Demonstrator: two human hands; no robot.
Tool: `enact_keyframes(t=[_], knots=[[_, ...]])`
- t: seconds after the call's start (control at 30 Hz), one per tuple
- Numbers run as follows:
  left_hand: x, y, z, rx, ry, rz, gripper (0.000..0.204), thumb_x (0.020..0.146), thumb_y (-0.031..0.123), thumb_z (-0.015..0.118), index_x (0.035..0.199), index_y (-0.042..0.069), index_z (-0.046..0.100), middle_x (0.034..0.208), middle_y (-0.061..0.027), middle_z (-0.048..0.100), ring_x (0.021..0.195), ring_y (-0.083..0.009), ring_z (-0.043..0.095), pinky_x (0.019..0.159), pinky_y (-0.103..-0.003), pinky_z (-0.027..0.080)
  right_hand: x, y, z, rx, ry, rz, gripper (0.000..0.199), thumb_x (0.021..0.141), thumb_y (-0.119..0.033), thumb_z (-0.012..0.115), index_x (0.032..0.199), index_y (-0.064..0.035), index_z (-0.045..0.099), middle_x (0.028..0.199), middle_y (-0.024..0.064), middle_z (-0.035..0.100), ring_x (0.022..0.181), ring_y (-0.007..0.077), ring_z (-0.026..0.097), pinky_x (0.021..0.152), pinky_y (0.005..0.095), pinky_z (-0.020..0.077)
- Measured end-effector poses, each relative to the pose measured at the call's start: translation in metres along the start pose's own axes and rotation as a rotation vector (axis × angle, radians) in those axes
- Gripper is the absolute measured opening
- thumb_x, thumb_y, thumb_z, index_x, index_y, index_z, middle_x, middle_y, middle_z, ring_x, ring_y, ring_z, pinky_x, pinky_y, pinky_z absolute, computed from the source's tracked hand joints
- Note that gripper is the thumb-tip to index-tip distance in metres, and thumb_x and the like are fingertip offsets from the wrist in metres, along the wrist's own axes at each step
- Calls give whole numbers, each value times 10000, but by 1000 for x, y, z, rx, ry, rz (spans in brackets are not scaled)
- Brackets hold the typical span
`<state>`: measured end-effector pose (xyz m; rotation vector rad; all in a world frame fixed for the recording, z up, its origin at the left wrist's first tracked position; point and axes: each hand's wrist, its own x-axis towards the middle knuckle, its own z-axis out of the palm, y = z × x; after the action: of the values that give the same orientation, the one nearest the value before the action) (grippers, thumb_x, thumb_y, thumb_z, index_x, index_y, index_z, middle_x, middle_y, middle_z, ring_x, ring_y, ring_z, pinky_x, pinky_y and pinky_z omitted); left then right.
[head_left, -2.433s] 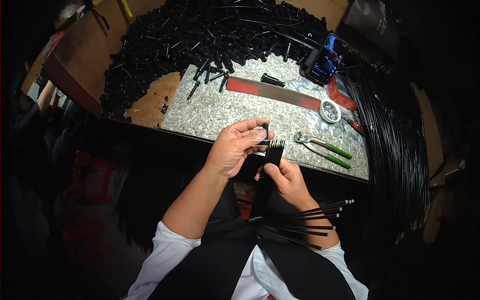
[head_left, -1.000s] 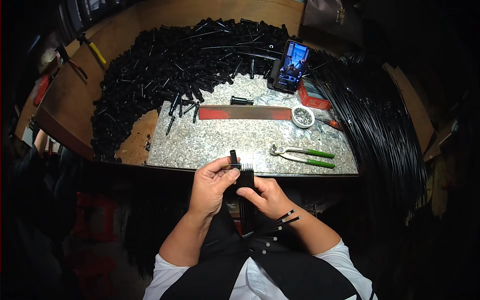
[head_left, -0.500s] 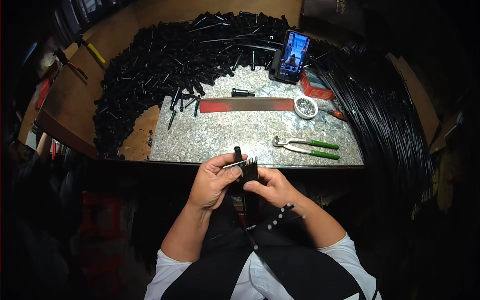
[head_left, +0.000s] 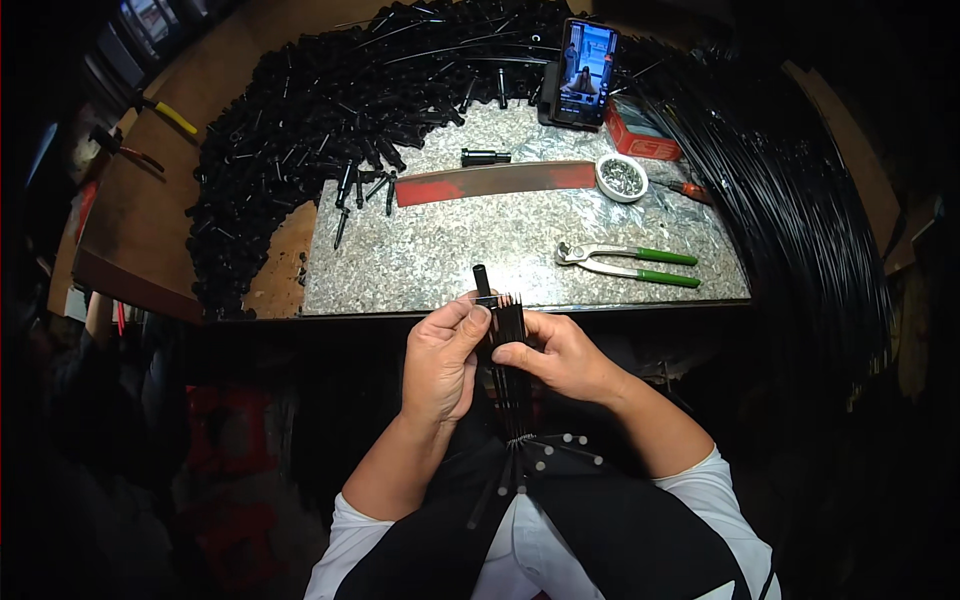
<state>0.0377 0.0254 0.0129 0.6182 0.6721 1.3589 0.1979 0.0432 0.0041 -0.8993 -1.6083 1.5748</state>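
Over my lap, just below the table's front edge, my right hand [head_left: 570, 360] is closed around a bundle of thin black ribs [head_left: 511, 326], umbrella-like, with narrow ends pointing up. The lower part of the bundle hangs toward my lap, where several black pieces with pale round ends [head_left: 541, 466] fan out. Beside it, my left hand [head_left: 435, 355] pinches a black tube [head_left: 480, 277] that stands nearly upright. A thin light wire [head_left: 497, 298] runs from my left fingertips across to the rib ends. Whether it passes through them is too small to tell.
End-cutting pliers [head_left: 628, 265] with green handles lie on the speckled slab [head_left: 430, 250]. Behind them are a red-brown strip [head_left: 495, 182], a white bowl of small metal pieces [head_left: 621, 178], a red box [head_left: 640, 132] and a propped phone [head_left: 585, 75]. Black handles [head_left: 300, 150] and rods [head_left: 790, 190] are heaped around.
Both hands have risen slightly with the tube and ribs. The bundle now stands straighter and shows more of its length. The view has shifted, so the table sits higher.
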Motion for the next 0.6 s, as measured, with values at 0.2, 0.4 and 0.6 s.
enact_keyframes(t=[0.2,0.4,0.6], knots=[[0,-3,3,-49,-29,-28,282,946,173,555,1101,-59,597,1014,-90,650,925,-125,596,874,-269,445,2,-13,-6,122,-80,241,231,881,-206,661,767,-50,534,607,-60,461,526,21,423,449,207,343],[-1,-8,8,-42,-7,12,320,972,211,502,1140,-50,579,1199,-164,582,1076,-180,552,980,-335,399,4,-10,-9,137,-119,213,263,911,-223,624,742,-61,505,603,-52,470,501,23,426,427,210,340],[-2,-12,11,-66,20,44,313,985,210,472,1148,-34,580,1211,-172,576,1082,-184,554,981,-337,406,3,-10,-9,185,-156,161,229,939,-220,577,796,-47,530,617,-49,489,494,21,425,428,206,335]])
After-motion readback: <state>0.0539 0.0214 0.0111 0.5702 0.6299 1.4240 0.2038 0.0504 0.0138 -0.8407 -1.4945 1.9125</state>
